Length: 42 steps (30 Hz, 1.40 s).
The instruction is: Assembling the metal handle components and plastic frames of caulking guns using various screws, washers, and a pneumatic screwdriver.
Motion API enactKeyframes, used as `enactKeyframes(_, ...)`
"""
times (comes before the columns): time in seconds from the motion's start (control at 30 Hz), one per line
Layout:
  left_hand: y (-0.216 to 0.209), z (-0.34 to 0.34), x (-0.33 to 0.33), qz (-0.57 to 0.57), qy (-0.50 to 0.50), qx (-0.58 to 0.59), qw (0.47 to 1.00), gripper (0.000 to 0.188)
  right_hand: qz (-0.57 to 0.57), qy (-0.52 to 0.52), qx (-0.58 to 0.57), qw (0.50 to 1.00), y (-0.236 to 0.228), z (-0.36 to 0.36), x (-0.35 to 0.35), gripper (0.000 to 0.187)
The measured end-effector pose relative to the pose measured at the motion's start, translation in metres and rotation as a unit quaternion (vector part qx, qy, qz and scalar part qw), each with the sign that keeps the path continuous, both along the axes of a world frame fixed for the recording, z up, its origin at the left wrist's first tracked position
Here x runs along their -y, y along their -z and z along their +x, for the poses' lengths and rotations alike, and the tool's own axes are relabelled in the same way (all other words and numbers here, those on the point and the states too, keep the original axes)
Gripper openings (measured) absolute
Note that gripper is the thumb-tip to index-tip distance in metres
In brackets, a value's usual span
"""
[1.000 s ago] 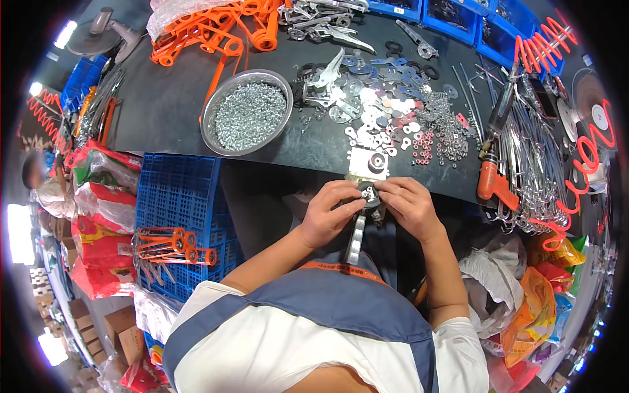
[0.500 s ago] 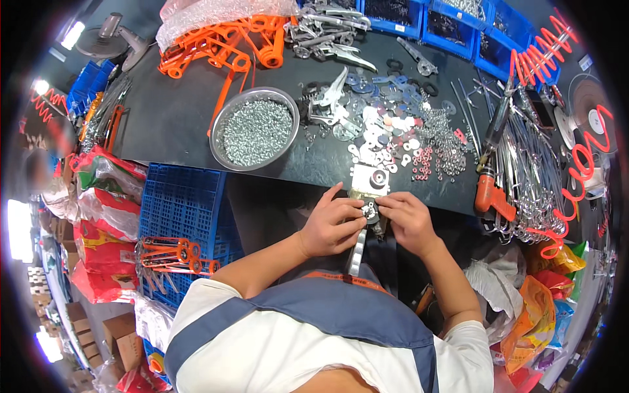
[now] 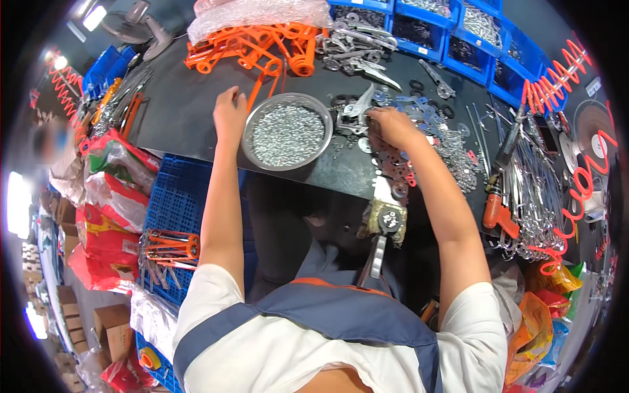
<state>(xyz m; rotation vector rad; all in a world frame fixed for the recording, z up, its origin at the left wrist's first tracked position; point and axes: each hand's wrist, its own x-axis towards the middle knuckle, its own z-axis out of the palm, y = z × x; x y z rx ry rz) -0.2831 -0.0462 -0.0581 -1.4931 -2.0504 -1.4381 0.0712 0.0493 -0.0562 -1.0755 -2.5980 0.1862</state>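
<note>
My left hand (image 3: 230, 116) is raised over the bench left of the steel bowl (image 3: 251, 145) of small metal pins. Its fingers are loosely bent and apart, close to a long orange bar (image 3: 260, 92), with nothing visible in them. My right hand (image 3: 395, 128) reaches over the loose parts, fingertips drawn together beside a silver lever piece (image 3: 362, 103); what they pinch, if anything, is hidden. At the bench's front edge, a small fixture (image 3: 371, 223) bears a round dark part (image 3: 390, 220). From it a silver handle (image 3: 376, 257) points toward my apron. Neither hand touches it.
Orange frames (image 3: 252, 47) and grey clamp-like castings (image 3: 357, 46) lie at the back. Blue bins (image 3: 468, 56) line the far right. A red-orange power driver (image 3: 499, 213) and long metal rods (image 3: 527, 190) lie right. A blue crate (image 3: 175, 190) stands below left.
Both hands have left the part at the fixture. The left went forward and left past the bowl; the right went forward to the loose parts. The view has shifted slightly.
</note>
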Motion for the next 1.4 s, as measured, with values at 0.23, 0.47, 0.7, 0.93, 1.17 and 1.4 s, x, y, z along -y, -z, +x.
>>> enactKeyframes(0.23,0.033,-0.047,-0.055,-0.404,0.07,0.017,0.912,0.035,0.165,-0.003,0.079,0.983,0.036,0.024,-0.009,0.014)
enactKeyframes(0.47,-0.025,-0.079,0.038,-0.31,0.247,0.541,0.742,0.016,0.156,0.152,-0.273,0.937,0.037,0.084,0.001,0.019)
enactKeyframes(0.7,-0.026,-0.043,0.136,-0.057,0.227,0.514,0.825,0.043,-0.477,0.127,-0.597,0.633,0.005,0.088,0.095,0.008)
enactKeyframes(0.93,-0.044,0.178,0.128,-0.009,0.543,0.599,0.588,0.096,-0.51,0.124,-0.68,0.512,-0.012,0.09,0.175,0.009)
enactKeyframes(1.17,-0.011,0.236,0.1,-0.091,0.684,0.375,0.619,0.082,-0.462,0.157,-0.683,0.544,-0.006,0.11,0.218,0.018)
enactKeyframes(1.4,-0.008,0.241,0.098,-0.241,0.607,0.263,0.71,0.073,-0.483,0.178,-0.675,0.529,0.002,0.117,0.219,0.017)
